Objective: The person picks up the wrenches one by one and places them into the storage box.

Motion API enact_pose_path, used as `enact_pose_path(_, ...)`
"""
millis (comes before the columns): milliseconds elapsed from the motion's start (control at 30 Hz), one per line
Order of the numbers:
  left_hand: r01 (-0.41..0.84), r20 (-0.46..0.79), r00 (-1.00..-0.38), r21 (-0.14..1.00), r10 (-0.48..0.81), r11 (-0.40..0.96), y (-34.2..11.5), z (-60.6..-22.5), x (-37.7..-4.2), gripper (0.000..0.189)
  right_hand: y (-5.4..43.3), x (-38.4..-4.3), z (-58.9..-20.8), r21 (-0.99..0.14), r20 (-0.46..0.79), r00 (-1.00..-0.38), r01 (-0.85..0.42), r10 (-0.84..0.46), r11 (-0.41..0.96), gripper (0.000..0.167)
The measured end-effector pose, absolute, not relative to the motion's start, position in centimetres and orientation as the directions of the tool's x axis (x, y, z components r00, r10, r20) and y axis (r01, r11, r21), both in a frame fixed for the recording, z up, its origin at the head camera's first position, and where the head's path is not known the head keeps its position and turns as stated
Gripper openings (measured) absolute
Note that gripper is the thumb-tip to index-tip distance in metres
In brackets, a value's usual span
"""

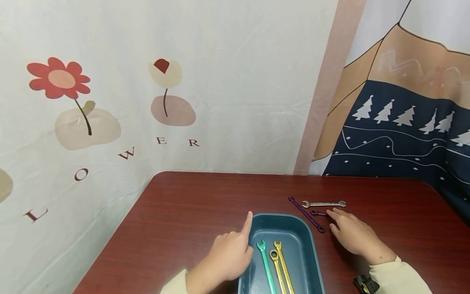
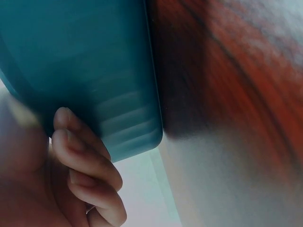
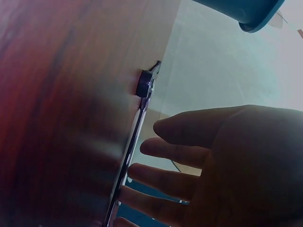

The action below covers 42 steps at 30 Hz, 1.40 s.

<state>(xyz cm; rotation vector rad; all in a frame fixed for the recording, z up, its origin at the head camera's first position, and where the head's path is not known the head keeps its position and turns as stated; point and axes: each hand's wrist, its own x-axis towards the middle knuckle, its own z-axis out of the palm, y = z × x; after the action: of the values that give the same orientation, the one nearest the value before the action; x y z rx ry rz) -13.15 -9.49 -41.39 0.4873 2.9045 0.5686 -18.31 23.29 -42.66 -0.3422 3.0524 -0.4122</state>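
Note:
A blue-green tray [image 1: 283, 218] stands on the table, its near end out of frame in the head view. My left hand [image 1: 231, 255] holds its left rim, index finger straight along it and the other fingers curled against the outer wall [image 2: 125, 120]. Inside lie a green wrench [image 1: 266, 263], a gold ratchet wrench [image 1: 276, 267] and a gold open-end wrench [image 1: 284, 265]. Fingers stretched out, my right hand [image 1: 354, 234] reaches over a short purple wrench [image 1: 318, 212], covering one end. Beside it are a long purple wrench [image 1: 305, 214] and a silver open-end wrench [image 1: 324, 203].
The reddish-brown table [image 1: 205, 204] runs back to a pale printed curtain [image 1: 235, 81]. A darker curtain with white trees [image 1: 396, 134] hangs behind its right side. On the right sleeve sits a black strapped device [image 1: 365, 284].

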Motion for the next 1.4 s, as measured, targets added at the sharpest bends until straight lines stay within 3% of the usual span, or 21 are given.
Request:
enact_pose_path(533, 0.270, -0.082, -0.942, 0.388, 0.325, 0.881, -9.41, -41.23, -13.10, 0.083, 23.61, -18.39, -42.37, -0.205, -0.021, -0.976, -0.208, -0.217, 0.956, 0.038)
enact_pose_path(1400, 0.272, -0.082, -0.941, 0.389, 0.328, 0.880, -9.43, -41.36, -13.13, 0.082, 23.91, -18.24, -42.32, -0.248, -0.038, -0.974, -0.206, -0.221, 0.947, 0.020)
